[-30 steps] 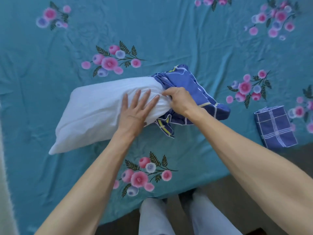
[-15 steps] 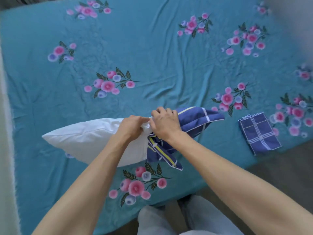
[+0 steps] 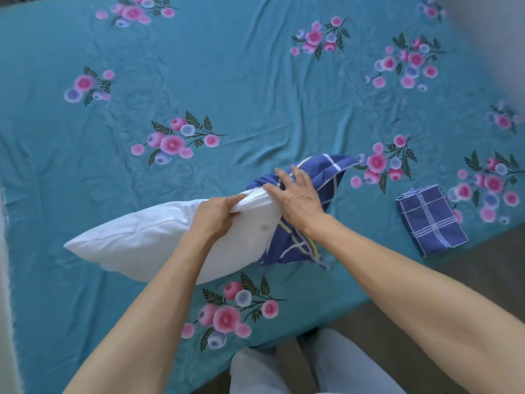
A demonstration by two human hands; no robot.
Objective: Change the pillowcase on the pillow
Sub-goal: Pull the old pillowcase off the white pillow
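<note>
Your right hand (image 3: pixel 295 194) has let go and now spreads over the old pillowcase (image 3: pixel 309 177). Your left hand (image 3: pixel 216 214) keeps pinching the pillow (image 3: pixel 147 234); the old cover is nearly off.

A white pillow (image 3: pixel 147 240) is held tilted above a teal flowered sheet (image 3: pixel 255 89), its left corner low. Its top edge is pinched by the left hand (image 3: pixel 217 213), fingers curled round a fold of white fabric. A blue pillowcase (image 3: pixel 315 177) with white and yellow stripes is bunched over the pillow's right end. The right hand (image 3: pixel 297 194) is laid on that bunched cloth, fingers spread and nearly straight. A folded blue checked cloth (image 3: pixel 431 220) is seen to the right, near the sheet's edge. Pale trouser legs (image 3: pixel 284 368) are seen at the near edge.
</note>
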